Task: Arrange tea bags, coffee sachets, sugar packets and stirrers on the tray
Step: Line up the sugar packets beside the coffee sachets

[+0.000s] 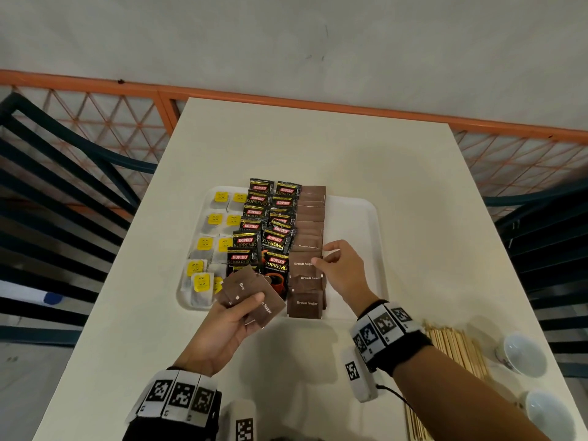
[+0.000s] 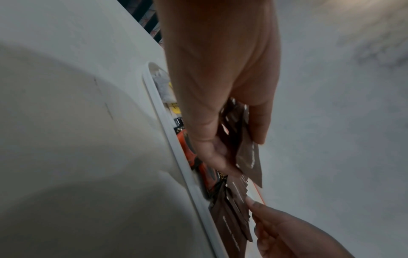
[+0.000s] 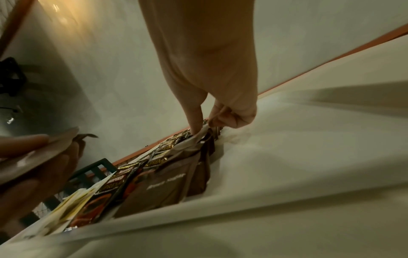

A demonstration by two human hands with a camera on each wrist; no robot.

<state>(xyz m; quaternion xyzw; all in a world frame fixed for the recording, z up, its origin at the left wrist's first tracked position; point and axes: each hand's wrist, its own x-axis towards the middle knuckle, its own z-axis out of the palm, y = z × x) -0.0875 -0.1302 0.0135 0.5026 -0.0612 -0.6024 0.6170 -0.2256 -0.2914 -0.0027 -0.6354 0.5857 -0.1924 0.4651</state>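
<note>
Laying brown sugar packets into a row on the white tray (image 1: 356,205).

The left hand (image 1: 222,329) grips a fanned stack of brown sugar packets (image 1: 254,297) over the tray's near edge, thumb curled on top. The right hand (image 1: 343,268) pinches one packet in the sugar row (image 1: 310,237), an overlapping brown column with white "Brown Sugar" lettering. Left of it lie black Kopiko coffee sachets (image 1: 267,230), then yellow-tagged tea bags (image 1: 216,237). Wooden stirrers (image 1: 458,348) lie on the table (image 1: 318,148), right of the tray.

Cream table (image 1: 318,148), orange lattice railing (image 1: 95,122), dark slatted chairs (image 1: 47,173).
</note>
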